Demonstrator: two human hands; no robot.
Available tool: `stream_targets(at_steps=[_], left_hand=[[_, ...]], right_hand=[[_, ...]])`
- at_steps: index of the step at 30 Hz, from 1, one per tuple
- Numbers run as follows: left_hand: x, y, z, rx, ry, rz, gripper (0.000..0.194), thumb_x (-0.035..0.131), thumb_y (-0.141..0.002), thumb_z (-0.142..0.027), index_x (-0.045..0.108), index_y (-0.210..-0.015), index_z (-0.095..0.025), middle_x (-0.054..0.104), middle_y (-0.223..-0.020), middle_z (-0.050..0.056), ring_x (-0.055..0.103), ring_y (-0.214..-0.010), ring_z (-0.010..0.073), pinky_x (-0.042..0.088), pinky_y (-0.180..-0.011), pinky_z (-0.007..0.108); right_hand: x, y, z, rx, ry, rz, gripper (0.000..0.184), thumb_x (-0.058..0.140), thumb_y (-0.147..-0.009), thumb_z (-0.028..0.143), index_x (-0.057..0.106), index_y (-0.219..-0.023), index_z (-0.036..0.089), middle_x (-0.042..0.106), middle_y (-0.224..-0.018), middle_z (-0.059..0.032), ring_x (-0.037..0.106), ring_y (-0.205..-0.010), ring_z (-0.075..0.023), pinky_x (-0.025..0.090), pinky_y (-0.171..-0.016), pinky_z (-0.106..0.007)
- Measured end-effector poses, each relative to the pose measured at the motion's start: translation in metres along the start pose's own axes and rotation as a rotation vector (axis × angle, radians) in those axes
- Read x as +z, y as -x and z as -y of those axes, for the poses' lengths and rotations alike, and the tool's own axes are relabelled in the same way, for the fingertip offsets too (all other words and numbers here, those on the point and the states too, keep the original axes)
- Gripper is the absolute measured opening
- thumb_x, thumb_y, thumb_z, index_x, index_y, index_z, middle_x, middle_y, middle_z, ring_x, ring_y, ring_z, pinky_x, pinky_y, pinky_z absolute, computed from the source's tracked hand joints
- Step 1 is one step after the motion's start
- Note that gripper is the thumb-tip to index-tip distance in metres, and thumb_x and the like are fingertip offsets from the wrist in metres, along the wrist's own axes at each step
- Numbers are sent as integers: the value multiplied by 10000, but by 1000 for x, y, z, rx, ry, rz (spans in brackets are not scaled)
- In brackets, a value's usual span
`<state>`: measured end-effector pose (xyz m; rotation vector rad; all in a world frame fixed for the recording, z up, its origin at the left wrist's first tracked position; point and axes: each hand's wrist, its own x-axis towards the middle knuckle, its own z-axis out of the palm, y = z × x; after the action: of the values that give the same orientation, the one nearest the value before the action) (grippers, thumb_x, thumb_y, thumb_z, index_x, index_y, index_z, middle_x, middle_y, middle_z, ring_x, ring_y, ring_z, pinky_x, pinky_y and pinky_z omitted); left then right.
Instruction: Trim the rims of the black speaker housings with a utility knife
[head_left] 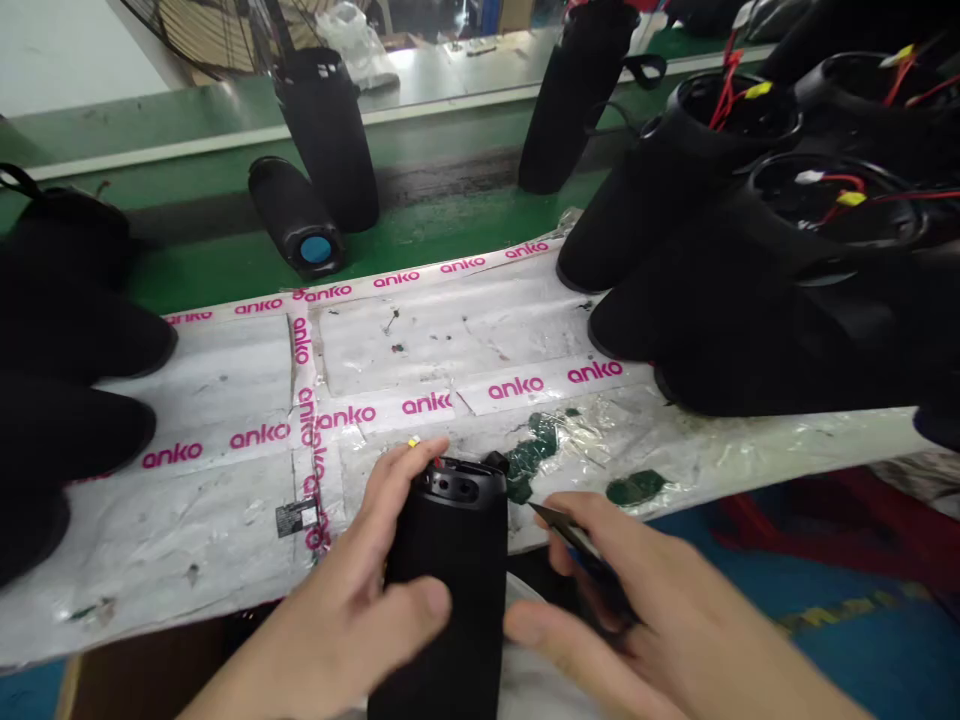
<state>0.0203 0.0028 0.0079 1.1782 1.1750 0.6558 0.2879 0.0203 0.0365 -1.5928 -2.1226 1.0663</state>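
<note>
My left hand is wrapped round a black cylindrical speaker body, held upright at the near edge of the bench. Small red and yellow wire ends show at its open top. My right hand is just right of the speaker, fingers closed on a thin dark pointed tool whose tip points toward the speaker's top rim.
The bench has a white plastic sheet taped with pink "anko" tape. Several black speaker bodies with red wires lie stacked at the right, others at the left. Behind, on the green belt, more speakers stand or lie.
</note>
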Motion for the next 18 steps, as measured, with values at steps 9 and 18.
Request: stream_targets(at_steps=[9, 18], left_hand=[[26, -22, 18, 97, 156, -208, 1137, 1093, -584, -476, 495, -1549, -413, 571, -1495, 104, 594, -1390, 431, 515, -1178, 630], [39, -11, -20, 419, -383, -361, 743, 673, -797, -187, 465, -1469, -427, 485, -1390, 66, 592, -1317, 341, 595, -1057, 549]], right_hand=[[39, 4, -18, 448, -983, 111, 789, 936, -764, 683, 621, -1340, 245, 672, -800, 23, 623, -657, -157, 504, -585, -264], [55, -6, -25, 408, -1045, 267, 913, 903, -735, 778, 582, -1368, 205, 486, -552, 123, 369, -405, -83, 396, -426, -228]])
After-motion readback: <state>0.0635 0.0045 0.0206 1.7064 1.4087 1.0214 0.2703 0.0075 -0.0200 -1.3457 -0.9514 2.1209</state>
